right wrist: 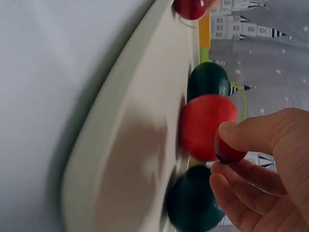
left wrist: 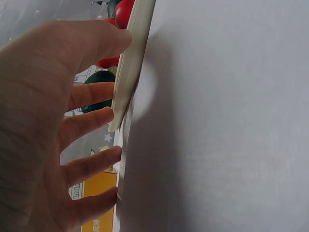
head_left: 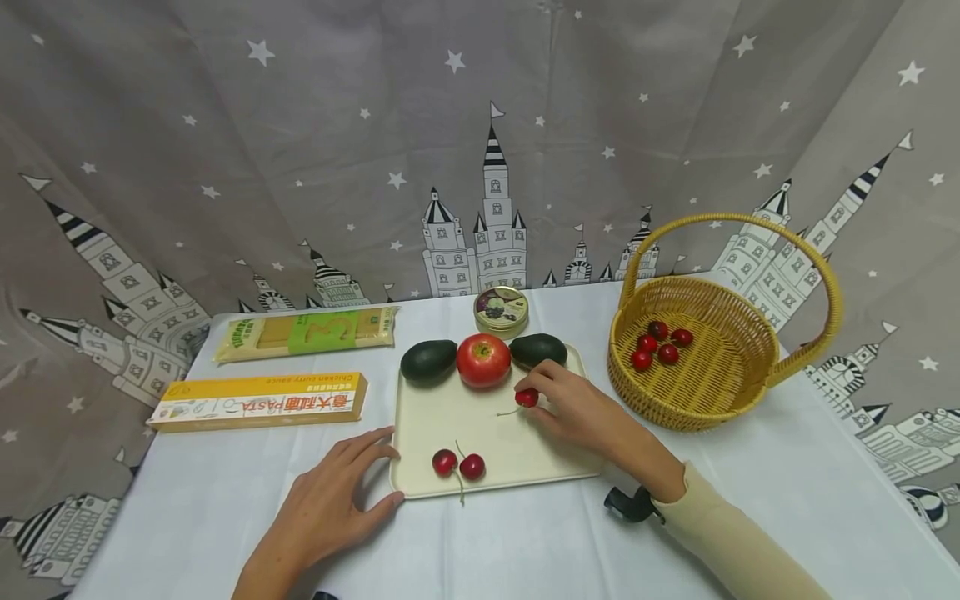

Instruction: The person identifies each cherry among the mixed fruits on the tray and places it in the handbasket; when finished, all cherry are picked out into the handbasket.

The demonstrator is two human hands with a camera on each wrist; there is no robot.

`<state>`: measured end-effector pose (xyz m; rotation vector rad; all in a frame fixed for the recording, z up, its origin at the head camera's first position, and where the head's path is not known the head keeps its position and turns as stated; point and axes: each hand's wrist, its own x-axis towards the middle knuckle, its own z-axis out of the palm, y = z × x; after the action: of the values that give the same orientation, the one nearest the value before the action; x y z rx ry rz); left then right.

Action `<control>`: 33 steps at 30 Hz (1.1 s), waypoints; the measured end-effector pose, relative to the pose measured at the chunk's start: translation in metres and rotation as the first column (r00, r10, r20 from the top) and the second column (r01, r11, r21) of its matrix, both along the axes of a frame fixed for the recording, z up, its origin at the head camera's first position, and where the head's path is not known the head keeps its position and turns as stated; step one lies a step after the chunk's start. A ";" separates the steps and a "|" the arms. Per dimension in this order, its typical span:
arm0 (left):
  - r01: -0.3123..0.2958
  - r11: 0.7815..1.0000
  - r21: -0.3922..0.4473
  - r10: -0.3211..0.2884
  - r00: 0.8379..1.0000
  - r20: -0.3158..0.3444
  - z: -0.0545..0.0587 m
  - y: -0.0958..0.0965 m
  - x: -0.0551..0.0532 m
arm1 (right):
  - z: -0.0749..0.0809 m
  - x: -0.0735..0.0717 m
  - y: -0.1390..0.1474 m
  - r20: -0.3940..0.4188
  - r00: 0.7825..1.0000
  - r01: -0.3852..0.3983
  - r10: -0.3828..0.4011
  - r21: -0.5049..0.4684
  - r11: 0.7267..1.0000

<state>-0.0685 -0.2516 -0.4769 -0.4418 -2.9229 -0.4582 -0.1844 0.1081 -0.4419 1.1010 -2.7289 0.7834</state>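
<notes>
My right hand pinches a red cherry between thumb and fingers, over the right half of a cream tray. The stem of that cherry points left. In the right wrist view the held cherry overlaps a red apple. My left hand lies at the tray's left edge, fingers spread, thumb at the front corner. A pair of cherries rests near the tray's front rim. Along the back of the tray sit one avocado, the apple and a second avocado.
A yellow wicker basket with a tall handle stands at the right, several cherries inside. Behind the tray is a round tin. To the left lie a pasta box and a green-labelled noodle pack. A grey castle-print curtain hangs behind.
</notes>
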 end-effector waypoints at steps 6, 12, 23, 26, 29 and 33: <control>-0.010 1.000 -0.005 0.010 1.000 0.021 -0.002 0.000 0.000 | -0.002 0.002 0.021 -0.031 0.999 0.036 -0.036 0.014 0.999; -0.018 1.000 -0.006 0.019 0.999 0.027 -0.004 0.001 0.001 | 0.000 0.003 0.043 -0.050 0.997 0.057 -0.057 0.007 0.998; -0.018 1.000 -0.012 0.019 0.999 0.029 -0.003 0.002 0.000 | 0.014 0.009 0.080 -0.124 0.982 0.143 -0.145 -0.027 0.989; -0.021 1.000 -0.014 0.021 0.999 0.032 -0.002 0.002 0.000 | 0.019 0.011 0.087 -0.130 0.977 0.169 -0.171 -0.028 0.985; -0.022 1.000 -0.014 0.023 0.999 0.030 -0.001 0.002 0.000 | 0.024 0.011 0.094 -0.130 0.971 0.198 -0.200 -0.031 0.980; -0.022 1.000 -0.011 0.022 1.000 0.020 0.000 0.001 0.000 | 0.029 0.010 0.103 -0.122 0.964 0.235 -0.237 -0.033 0.972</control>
<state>-0.0683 -0.2504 -0.4767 -0.4079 -2.9479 -0.4463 -0.1746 0.2116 -0.4131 0.7724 -2.6747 0.6786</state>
